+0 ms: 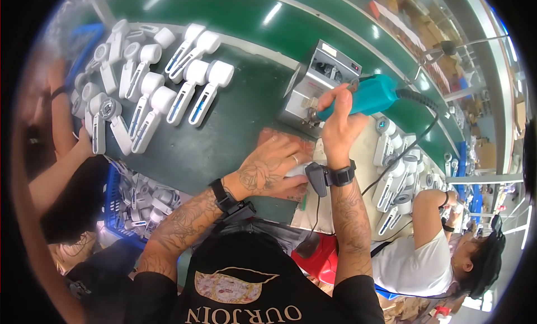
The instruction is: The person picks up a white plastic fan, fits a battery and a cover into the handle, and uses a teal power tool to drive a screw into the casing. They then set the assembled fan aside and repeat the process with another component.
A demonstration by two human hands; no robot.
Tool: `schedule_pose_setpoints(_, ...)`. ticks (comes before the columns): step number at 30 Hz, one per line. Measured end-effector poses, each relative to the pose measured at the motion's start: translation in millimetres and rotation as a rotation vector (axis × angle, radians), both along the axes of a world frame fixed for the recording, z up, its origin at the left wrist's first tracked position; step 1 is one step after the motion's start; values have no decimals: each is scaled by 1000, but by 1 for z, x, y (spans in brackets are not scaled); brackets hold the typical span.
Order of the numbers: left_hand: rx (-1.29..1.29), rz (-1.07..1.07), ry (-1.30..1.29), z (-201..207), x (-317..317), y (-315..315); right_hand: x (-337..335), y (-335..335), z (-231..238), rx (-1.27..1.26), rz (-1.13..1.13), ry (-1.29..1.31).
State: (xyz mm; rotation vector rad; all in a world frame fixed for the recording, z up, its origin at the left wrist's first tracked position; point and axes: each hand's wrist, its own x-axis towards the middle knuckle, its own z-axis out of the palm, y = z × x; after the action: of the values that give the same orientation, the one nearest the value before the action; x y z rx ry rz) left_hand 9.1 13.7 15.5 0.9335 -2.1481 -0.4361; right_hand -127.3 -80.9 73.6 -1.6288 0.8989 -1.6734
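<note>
My right hand (342, 123) is wrapped around a teal electric screwdriver (373, 96). Its tip points down and left, at the front of a grey metal screw feeder (305, 95). My left hand (275, 166) wears a ring and bends over a reddish mat (271, 136) on the bench. Under its fingers a white plastic piece (302, 170) shows in part; my hand hides the rest, so its full shape cannot be made out.
White handheld fan-like devices (210, 95) stand and lie in rows at the left, with more (391, 167) at the right. A blue basket (114, 198) of white parts is at lower left. A black cord (404, 150) hangs from the screwdriver. Co-workers (419, 251) sit on both sides.
</note>
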Motion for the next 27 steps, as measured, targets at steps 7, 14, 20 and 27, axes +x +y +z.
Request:
schedule_pose_setpoints(7,0,40,19,-2,0,-1,-16,45,11,206,11,-36)
schedule_pose_setpoints(14,32,38,35,-3,-1,0,-37,75,4,213,8,-64)
schedule_pose_setpoints(20,45,38,16,-3,-3,1,-35,75,-7,223,16,-71)
schedule_pose_setpoints(27,33,55,4,0,-4,1,-31,76,-10,188,66,4)
